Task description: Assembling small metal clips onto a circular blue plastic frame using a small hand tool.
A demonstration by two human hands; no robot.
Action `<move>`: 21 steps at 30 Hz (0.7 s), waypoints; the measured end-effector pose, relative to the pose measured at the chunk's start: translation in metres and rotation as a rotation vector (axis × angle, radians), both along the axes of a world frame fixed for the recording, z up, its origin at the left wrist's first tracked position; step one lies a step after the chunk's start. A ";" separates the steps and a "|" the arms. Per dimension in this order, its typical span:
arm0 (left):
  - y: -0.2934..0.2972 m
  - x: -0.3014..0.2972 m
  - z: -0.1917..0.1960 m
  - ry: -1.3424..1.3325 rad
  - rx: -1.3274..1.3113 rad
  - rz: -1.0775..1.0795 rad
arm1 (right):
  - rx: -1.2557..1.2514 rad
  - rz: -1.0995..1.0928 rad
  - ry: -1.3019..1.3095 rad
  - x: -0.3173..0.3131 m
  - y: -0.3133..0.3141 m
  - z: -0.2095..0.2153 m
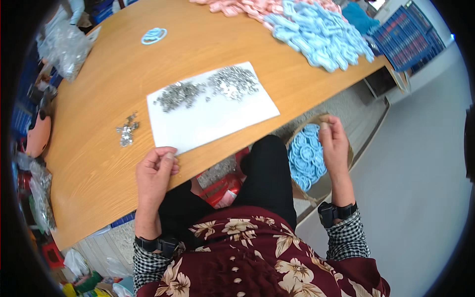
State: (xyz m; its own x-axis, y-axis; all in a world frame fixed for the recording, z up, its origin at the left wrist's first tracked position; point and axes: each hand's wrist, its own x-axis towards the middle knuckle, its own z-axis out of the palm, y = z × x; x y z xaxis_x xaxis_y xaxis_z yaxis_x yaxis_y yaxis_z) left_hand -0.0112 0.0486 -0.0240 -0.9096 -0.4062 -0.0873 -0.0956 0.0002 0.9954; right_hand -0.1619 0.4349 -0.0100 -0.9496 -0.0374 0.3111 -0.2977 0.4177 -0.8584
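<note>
Resting at the white sheet's [213,126] near-left corner in the head view, the left hand [158,170] has thumb and fingertips together; the right hand [335,142], right of the sheet, is bunched near the rim of a brown container [322,190] of blue rings [306,159]. Whether either pinches anything, I cannot tell. Silver pieces [180,95] lie heaped on the sheet's far half; a tug at its corner could scatter them. A sleeve might sweep away the loose silver bits [127,133] left of it. Beyond its far-right corner, a light-blue heap [321,35] and a pink heap [232,7] take up table [99,173] space.
</note>
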 end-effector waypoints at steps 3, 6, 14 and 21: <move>-0.002 0.004 0.000 -0.017 -0.009 0.042 | 0.319 0.119 0.101 -0.026 -0.056 0.014; -0.002 0.003 0.002 0.006 -0.024 0.034 | 0.547 0.133 0.224 -0.083 -0.086 0.000; -0.001 0.007 0.004 0.030 -0.037 0.047 | 0.735 0.076 0.153 -0.183 -0.149 -0.011; -0.001 0.007 0.001 0.012 -0.143 0.013 | 0.569 0.201 0.220 -0.192 -0.146 -0.022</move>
